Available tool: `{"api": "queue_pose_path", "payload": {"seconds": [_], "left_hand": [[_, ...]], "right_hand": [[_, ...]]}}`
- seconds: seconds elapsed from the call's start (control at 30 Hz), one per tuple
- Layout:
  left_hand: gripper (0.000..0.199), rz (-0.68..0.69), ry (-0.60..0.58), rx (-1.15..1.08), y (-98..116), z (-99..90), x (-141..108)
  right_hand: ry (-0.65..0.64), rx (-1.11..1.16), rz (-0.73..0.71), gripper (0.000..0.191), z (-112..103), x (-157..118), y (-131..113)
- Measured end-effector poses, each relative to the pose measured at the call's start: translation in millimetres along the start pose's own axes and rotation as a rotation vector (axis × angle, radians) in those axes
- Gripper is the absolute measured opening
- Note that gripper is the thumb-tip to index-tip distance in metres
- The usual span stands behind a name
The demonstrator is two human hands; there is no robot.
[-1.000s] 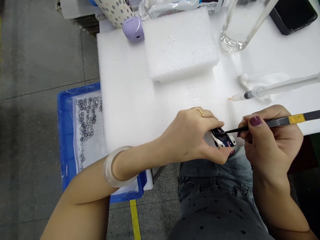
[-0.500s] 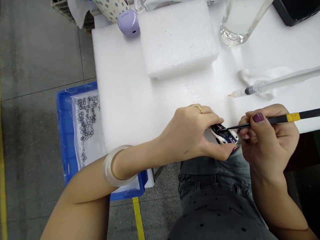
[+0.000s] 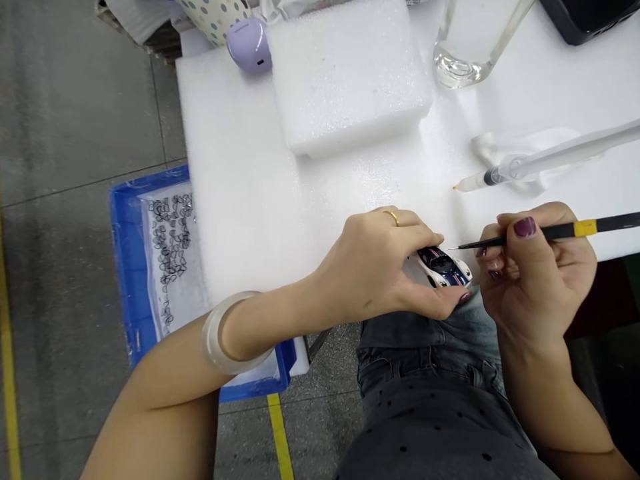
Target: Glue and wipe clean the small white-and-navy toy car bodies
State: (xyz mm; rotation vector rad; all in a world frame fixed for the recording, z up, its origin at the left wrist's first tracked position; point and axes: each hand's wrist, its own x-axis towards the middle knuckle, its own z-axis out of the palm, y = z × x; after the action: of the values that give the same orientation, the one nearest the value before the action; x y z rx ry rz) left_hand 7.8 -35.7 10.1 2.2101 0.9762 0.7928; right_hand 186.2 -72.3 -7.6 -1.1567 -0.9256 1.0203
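My left hand (image 3: 383,263) is closed around a toy car (image 3: 445,265), with the thumb along its near side and the fingers on the far side. The small model is white and dark blue with red stripes, and its top faces up. In my right hand (image 3: 537,267), thumb and fingers pinch slim black tweezers (image 3: 555,232) with a yellow band. Their fine tip points left, just off the far side of the car. A syringe (image 3: 495,176) with an orange tip lies beyond my right hand.
A white foam block (image 3: 350,73) stands on the foam-covered worktop (image 3: 240,167), beside a purple case (image 3: 250,47). Behind are a clear glass (image 3: 460,63) and a black box (image 3: 590,17). A blue tray (image 3: 123,247) at left holds bagged small black-edged pieces (image 3: 173,233).
The tweezers' tip has lifted off the car's roof and moved to its far side, pointing slightly higher in view. My left hand still holds the car. The whole view has shifted slightly.
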Motion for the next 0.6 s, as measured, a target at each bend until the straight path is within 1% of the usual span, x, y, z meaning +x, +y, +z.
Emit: {"api": "queue_pose_path", "payload": {"seconds": [0.13, 0.3, 0.6], "left_hand": [[0.036, -0.011, -0.004, 0.008, 0.2, 1.3, -0.6], [0.042, -0.024, -0.015, 0.037, 0.8, 3.1, -0.8], [0.045, -0.024, -0.018, 0.068, 1.2, 2.4, -0.8]], "right_hand": [[0.025, -0.053, -0.005, 0.009, -0.4, -3.9, -0.6], [0.095, -0.106, -0.067, 0.01, 1.8, -7.3, 2.7], [0.094, -0.11, -0.007, 0.012, 0.6, -7.5, 2.8]]}}
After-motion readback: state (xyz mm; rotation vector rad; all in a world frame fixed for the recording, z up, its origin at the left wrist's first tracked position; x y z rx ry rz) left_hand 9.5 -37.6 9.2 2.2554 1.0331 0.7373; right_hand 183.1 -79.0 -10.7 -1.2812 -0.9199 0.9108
